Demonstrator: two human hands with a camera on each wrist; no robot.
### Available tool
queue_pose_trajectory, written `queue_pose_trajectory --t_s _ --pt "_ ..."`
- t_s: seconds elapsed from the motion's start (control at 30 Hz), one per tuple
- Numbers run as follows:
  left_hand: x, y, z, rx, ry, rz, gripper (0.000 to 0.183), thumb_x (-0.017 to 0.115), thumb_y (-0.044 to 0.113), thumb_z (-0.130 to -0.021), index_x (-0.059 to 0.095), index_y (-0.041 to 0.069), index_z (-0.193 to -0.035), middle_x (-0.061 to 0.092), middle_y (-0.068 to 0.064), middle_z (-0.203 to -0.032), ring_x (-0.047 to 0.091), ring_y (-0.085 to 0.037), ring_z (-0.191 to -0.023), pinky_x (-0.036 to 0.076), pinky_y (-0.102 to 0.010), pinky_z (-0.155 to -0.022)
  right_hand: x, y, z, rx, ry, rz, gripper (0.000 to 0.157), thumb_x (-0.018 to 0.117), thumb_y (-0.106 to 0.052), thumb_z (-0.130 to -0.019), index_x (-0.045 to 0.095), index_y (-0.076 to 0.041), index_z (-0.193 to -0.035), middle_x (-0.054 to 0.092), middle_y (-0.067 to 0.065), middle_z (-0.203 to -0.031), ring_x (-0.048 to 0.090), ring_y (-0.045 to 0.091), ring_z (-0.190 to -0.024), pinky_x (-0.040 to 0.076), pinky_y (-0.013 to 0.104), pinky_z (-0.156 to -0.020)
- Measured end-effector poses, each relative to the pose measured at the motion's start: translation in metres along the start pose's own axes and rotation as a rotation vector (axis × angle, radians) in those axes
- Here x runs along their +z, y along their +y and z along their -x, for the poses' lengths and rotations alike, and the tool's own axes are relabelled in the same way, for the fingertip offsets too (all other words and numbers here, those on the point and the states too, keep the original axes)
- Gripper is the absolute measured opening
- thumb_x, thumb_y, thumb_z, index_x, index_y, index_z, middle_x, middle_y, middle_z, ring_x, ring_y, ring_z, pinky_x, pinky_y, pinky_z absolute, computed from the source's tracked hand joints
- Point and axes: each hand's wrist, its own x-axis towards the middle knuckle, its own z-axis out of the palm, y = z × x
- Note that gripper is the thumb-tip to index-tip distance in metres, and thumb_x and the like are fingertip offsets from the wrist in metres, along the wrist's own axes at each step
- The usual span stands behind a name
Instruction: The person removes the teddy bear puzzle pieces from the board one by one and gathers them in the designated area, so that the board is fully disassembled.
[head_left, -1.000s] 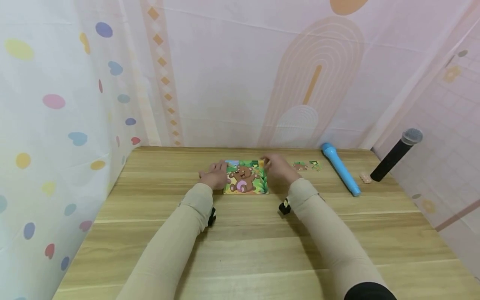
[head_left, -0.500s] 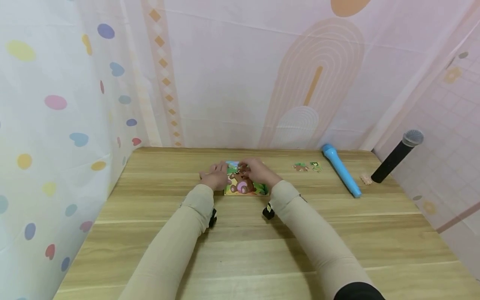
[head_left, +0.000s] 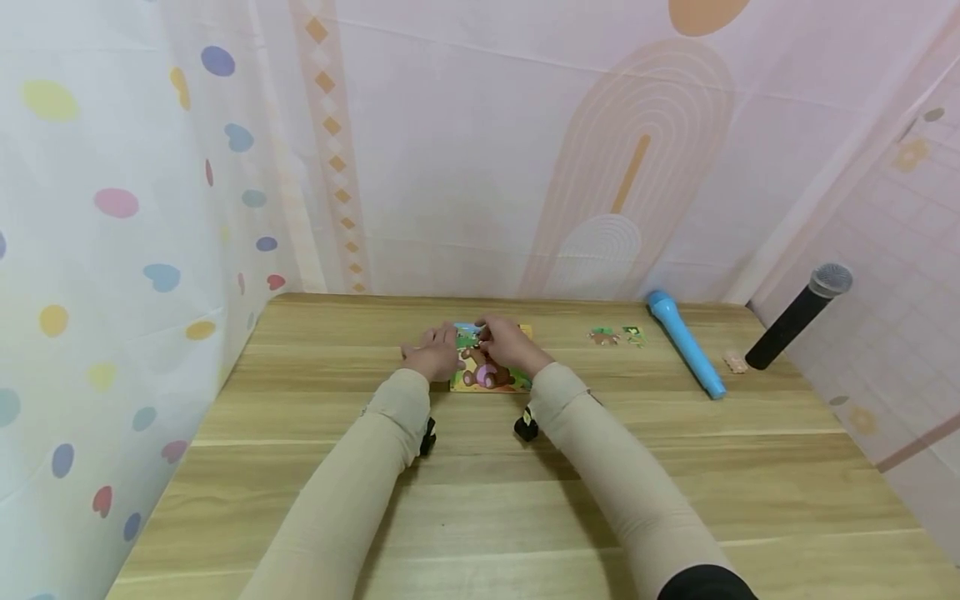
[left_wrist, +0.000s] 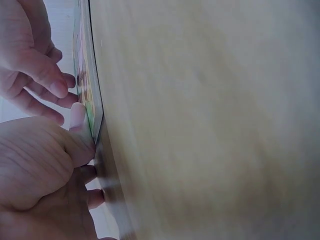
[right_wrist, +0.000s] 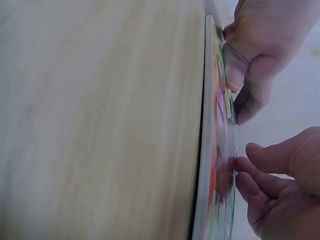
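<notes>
A flat bear jigsaw puzzle (head_left: 483,379) lies on the wooden table, partly covered by both hands. My left hand (head_left: 432,354) rests at its left edge, fingers stretched forward. In the left wrist view the left thumb (left_wrist: 79,122) presses on the board's face near a corner, other fingers beside the edge. Over the upper middle of the puzzle is my right hand (head_left: 508,343). Its bent fingers (right_wrist: 245,172) touch the picture surface in the right wrist view, the thumb standing apart from them. I see nothing between thumb and fingers.
Loose puzzle pieces (head_left: 604,336) lie to the right of the board. Beyond them are a blue toy microphone (head_left: 686,346), a small pale piece (head_left: 736,362) and a black microphone (head_left: 795,321). A patterned curtain (head_left: 450,167) hangs behind the table (head_left: 465,500).
My right hand has moved left from the puzzle's upper right corner to its upper middle, uncovering the right corner. The left hand has stayed at the left edge.
</notes>
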Motion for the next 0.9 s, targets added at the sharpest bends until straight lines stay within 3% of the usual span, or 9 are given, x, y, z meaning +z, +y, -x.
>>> queue_pose_trajectory --t_s 0.37,0.9 --pt "-0.001 0.0 0.001 0.002 -0.015 -0.02 0.078 0.045 0.035 -0.109 -0.001 0.006 -0.163 -0.003 -0.013 -0.171 -0.001 -0.034 -0.156 0.008 -0.076 -0.113 0.006 -0.003 -0.008 0.043 0.04 0.019 0.053 0.061 0.002 -0.099 0.045 0.004 -0.149 0.063 0.015 -0.11 0.061 0.026 -0.1 0.052 0.038 -0.093" --pt "-0.001 0.001 -0.001 -0.016 -0.043 -0.027 0.075 0.041 0.033 -0.11 -0.005 0.006 -0.163 -0.007 -0.012 -0.171 -0.005 -0.032 -0.156 0.005 -0.075 -0.114 0.01 -0.001 -0.011 0.077 0.089 -0.015 0.042 0.056 0.007 -0.099 0.055 0.004 -0.141 0.063 0.016 -0.111 0.061 0.027 -0.104 0.052 0.041 -0.095"
